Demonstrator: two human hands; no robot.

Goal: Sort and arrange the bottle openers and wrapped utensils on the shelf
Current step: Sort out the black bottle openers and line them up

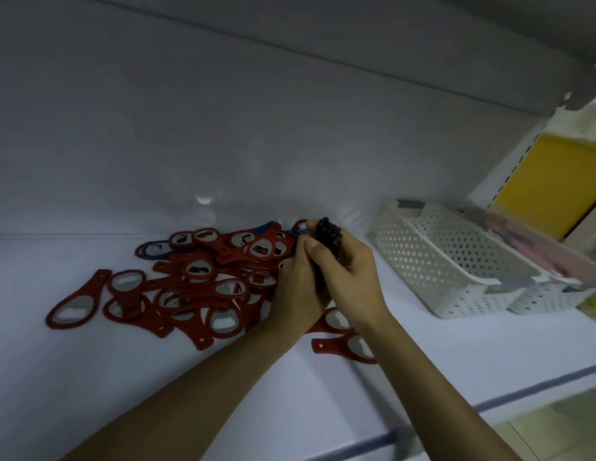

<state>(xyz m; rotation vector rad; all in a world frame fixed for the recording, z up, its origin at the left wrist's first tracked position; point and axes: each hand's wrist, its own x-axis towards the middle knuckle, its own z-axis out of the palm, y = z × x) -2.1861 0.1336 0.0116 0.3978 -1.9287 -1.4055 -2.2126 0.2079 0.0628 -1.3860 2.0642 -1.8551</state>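
Currently: left hand [296, 287] and right hand [349, 271] both clasp dark stack [326, 234]; basket [423, 261] beside, blurred pink items [512, 237] at its far side.

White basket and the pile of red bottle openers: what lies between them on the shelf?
Head view: the left hand and right hand are there, holding a dark stack; past them the shelf is bare to the basket.

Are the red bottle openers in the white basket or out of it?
Out: the red bottle openers lie heaped on the shelf, left of the white basket.
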